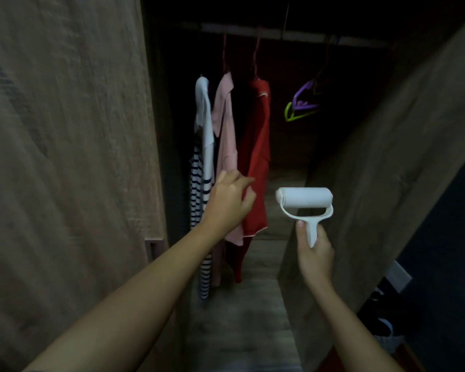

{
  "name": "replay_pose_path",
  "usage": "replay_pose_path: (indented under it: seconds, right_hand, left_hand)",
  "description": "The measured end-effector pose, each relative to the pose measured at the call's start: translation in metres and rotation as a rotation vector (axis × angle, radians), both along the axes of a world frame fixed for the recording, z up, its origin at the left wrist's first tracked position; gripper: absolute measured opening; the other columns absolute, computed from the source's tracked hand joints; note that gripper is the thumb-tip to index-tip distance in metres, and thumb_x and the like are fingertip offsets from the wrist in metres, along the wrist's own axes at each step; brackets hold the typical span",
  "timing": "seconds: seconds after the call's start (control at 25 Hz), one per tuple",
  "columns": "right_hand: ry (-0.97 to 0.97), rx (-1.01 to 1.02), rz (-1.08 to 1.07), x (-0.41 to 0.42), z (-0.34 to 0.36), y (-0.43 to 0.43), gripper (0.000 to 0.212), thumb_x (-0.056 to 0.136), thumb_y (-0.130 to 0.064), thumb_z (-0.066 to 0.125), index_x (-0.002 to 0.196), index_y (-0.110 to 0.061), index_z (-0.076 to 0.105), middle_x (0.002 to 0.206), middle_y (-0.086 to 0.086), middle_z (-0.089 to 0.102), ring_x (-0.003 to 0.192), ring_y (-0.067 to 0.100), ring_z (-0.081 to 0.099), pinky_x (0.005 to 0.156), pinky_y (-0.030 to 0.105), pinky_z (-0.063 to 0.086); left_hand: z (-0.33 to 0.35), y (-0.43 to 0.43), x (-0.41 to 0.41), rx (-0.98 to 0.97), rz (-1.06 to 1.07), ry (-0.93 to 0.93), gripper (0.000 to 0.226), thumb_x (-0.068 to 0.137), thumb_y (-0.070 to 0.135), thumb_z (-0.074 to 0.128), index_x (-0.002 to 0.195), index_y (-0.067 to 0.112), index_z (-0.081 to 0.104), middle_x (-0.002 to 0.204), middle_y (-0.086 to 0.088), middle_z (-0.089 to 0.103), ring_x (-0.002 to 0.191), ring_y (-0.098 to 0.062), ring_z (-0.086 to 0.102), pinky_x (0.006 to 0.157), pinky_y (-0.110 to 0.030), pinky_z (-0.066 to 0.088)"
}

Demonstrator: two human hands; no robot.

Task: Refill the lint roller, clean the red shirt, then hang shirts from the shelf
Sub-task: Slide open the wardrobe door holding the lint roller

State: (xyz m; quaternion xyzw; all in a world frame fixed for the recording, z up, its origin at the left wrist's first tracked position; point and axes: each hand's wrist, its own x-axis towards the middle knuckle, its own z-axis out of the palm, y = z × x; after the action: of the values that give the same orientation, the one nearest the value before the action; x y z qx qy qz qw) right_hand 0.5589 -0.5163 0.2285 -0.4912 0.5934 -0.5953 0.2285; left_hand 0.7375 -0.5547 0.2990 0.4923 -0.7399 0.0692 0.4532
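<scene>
My right hand (315,251) grips the white lint roller (304,200) by its handle. My left hand (231,201), fingers loosely spread, touches the hanging red shirt (257,146).

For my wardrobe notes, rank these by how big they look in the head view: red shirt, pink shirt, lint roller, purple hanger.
1. Red shirt and pink shirt: alike, pink partly hidden, so unranked.
2. Lint roller, though nearer the camera.
3. Purple hanger, farther back.

place: home wardrobe | cues: wooden doors (65,157), rail (279,34), hung shirts (226,124), hangers (302,103)
</scene>
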Motion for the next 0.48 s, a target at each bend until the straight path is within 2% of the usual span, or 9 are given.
replay_pose_path:
  seconds: [0.12, 0.2, 0.28, 0.32, 0.36, 0.4, 0.48]
  right_hand:
    - [-0.004, -0.031, 0.002, -0.015, 0.013, -0.015, 0.018, 0.091, -0.034, 0.052, 0.091, -0.018, 0.06, 0.072, -0.007, 0.062, 0.07, 0.001, 0.057, 0.06, 0.013, 0.04]
    - [-0.015, -0.039, 0.018, -0.024, 0.018, -0.026, 0.017, 0.091, -0.035, 0.052, 0.092, -0.02, 0.06, 0.074, -0.007, 0.063, 0.071, 0.001, 0.058, 0.061, 0.014, 0.041]
    - [-0.02, -0.043, 0.045, -0.033, 0.021, -0.039, 0.02, 0.091, -0.036, 0.052, 0.092, -0.018, 0.06, 0.074, -0.005, 0.063, 0.072, 0.004, 0.058, 0.062, 0.019, 0.042]
    - [-0.02, -0.038, 0.06, -0.036, 0.021, -0.046, 0.022, 0.091, -0.036, 0.052, 0.091, -0.016, 0.06, 0.073, -0.004, 0.062, 0.071, 0.007, 0.058, 0.061, 0.02, 0.042]
    - [-0.023, -0.028, 0.071, -0.038, 0.021, -0.053, 0.023, 0.091, -0.036, 0.051, 0.09, -0.015, 0.06, 0.072, -0.004, 0.061, 0.071, 0.009, 0.058, 0.061, 0.021, 0.042]
    - [-0.031, -0.016, 0.083, -0.039, 0.02, -0.06, 0.024, 0.091, -0.035, 0.051, 0.091, -0.014, 0.06, 0.072, -0.004, 0.061, 0.071, 0.01, 0.058, 0.061, 0.021, 0.041]
    - [-0.05, -0.005, 0.126, -0.042, 0.022, -0.077, 0.024, 0.092, -0.034, 0.051, 0.094, -0.013, 0.061, 0.075, -0.003, 0.062, 0.074, 0.012, 0.059, 0.062, 0.02, 0.042]
  left_hand:
    - [0.024, -0.019, -0.033, 0.133, 0.068, 0.231, 0.05, 0.087, 0.019, 0.056, 0.133, 0.002, 0.045, 0.095, -0.019, 0.065, 0.089, -0.03, 0.061, 0.083, -0.038, 0.05]
    - [0.026, -0.033, -0.043, 0.234, 0.145, 0.318, 0.057, 0.087, 0.023, 0.057, 0.136, 0.002, 0.038, 0.095, -0.021, 0.066, 0.086, -0.033, 0.063, 0.079, -0.04, 0.052]
    - [0.023, -0.043, -0.048, 0.314, 0.231, 0.339, 0.038, 0.087, 0.026, 0.057, 0.118, 0.004, 0.052, 0.093, -0.018, 0.066, 0.087, -0.035, 0.063, 0.072, -0.036, 0.05]
    - [0.022, -0.045, -0.049, 0.365, 0.254, 0.323, 0.022, 0.087, 0.027, 0.057, 0.098, 0.008, 0.06, 0.085, -0.015, 0.066, 0.085, -0.034, 0.063, 0.067, -0.032, 0.046]
    - [0.022, -0.044, -0.05, 0.412, 0.257, 0.313, 0.017, 0.086, 0.027, 0.058, 0.077, 0.013, 0.059, 0.074, -0.009, 0.062, 0.08, -0.031, 0.063, 0.063, -0.029, 0.041]
    - [0.021, -0.041, -0.05, 0.445, 0.242, 0.298, 0.024, 0.085, 0.027, 0.058, 0.064, 0.017, 0.053, 0.067, -0.005, 0.057, 0.075, -0.027, 0.061, 0.062, -0.027, 0.038]
    - [0.021, -0.032, -0.051, 0.398, 0.19, 0.292, 0.029, 0.085, 0.026, 0.059, 0.059, 0.02, 0.047, 0.067, 0.0, 0.049, 0.069, -0.019, 0.052, 0.061, -0.026, 0.03]
